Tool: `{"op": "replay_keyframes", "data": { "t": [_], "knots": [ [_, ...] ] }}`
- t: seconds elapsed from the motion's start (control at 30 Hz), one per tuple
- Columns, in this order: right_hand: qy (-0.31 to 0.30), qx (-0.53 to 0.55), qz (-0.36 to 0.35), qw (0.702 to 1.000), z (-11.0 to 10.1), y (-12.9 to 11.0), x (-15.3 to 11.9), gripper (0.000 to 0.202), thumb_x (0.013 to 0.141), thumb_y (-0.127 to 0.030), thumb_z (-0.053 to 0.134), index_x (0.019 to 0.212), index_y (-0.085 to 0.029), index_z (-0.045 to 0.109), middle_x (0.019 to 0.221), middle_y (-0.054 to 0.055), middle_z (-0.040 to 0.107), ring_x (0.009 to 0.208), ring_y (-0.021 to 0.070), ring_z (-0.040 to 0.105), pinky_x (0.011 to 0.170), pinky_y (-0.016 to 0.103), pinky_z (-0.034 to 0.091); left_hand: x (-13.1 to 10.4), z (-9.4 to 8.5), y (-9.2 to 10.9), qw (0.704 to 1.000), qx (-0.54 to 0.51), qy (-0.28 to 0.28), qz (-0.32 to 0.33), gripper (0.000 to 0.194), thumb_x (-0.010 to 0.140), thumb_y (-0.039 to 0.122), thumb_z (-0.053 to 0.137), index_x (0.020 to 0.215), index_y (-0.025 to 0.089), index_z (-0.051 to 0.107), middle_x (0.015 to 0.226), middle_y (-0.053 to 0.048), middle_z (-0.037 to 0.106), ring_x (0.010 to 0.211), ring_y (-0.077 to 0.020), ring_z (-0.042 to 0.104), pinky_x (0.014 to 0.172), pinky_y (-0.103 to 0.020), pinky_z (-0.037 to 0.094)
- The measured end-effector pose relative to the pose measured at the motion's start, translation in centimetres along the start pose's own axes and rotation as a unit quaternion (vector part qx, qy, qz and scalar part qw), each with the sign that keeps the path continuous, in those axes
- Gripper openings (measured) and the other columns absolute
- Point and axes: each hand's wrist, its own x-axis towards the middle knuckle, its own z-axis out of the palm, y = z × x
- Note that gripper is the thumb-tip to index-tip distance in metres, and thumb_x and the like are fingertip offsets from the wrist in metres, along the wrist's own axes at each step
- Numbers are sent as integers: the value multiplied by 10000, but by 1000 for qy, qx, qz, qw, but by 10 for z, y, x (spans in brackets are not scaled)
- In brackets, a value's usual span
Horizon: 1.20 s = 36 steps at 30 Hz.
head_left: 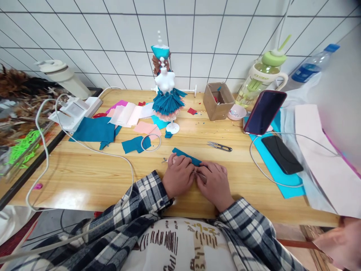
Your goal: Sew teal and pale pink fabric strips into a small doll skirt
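Observation:
A narrow teal strip [184, 155], cloth or crepe paper, lies slanted on the table just beyond my hands. My left hand [179, 174] is closed over the strip's near edge, fingers curled. Beside it, my right hand [212, 181] is closed at the strip's right end, thumb and fingers pressed together. The fingertips of both hands nearly meet, hiding the strip's near edge. Past them stands a small white dress form [165, 80] wearing a ruffled teal and pink skirt [169, 102]. Thread snips [220, 146] lie beyond my right hand.
Teal pieces [93, 130], pink pieces [146, 128] and a ring [151, 143] lie at left-centre. A cardboard box [218, 101], a propped phone [265, 113], another phone [282, 154] and a green-lidded bottle [262, 77] are to the right. A white cable [113, 153] crosses the left side.

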Motion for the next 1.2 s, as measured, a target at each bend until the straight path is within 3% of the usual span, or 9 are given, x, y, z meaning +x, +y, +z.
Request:
{"op": "replay_keyframes", "data": {
  "t": [0.17, 0.47, 0.7, 0.93, 1.2],
  "knots": [
    [-6, -14, -27, 1000, -1, 0, 0, 125, 896, -265, 565, 972, -263, 664, 1094, 38, 657, 994, 215, 516, 865, 386, 287, 3, 0, 0, 999, 40, -10, 13, 147, 885, 253, 487, 840, 190, 612, 959, -67, 606, 1005, -251, 514, 1071, -549, 230],
    [-18, -57, -56, 997, -1, 3, -2, 141, 912, -238, 556, 918, -288, 688, 915, 8, 682, 869, 187, 493, 828, 385, 265, 5, 0, 3, 997, 72, -3, 35, 126, 825, 234, 528, 851, 183, 640, 934, -91, 613, 972, -270, 523, 1089, -563, 221],
    [-26, -94, -82, 992, -3, -3, -5, 199, 897, -231, 524, 1048, -274, 646, 1042, 40, 673, 932, 218, 491, 871, 439, 246, 4, -1, 6, 994, 105, 4, 11, 164, 862, 257, 498, 826, 175, 635, 938, -105, 616, 969, -277, 529, 1088, -576, 220],
    [-20, -87, -89, 992, -4, -3, -5, 210, 893, -231, 524, 1040, -297, 658, 1028, 28, 671, 926, 213, 485, 868, 436, 245, 3, -4, 7, 993, 117, 8, -29, 191, 852, 290, 500, 814, 164, 638, 910, -125, 609, 948, -292, 537, 1083, -596, 232],
    [-24, -84, -84, 993, -4, -3, -5, 186, 915, -251, 507, 1012, -287, 661, 1027, 22, 667, 932, 211, 477, 864, 436, 243, -6, -4, 2, 996, 76, 10, -44, 197, 841, 309, 537, 929, 165, 638, 1052, -121, 633, 1029, -297, 545, 1074, -577, 243]
  ]
}}
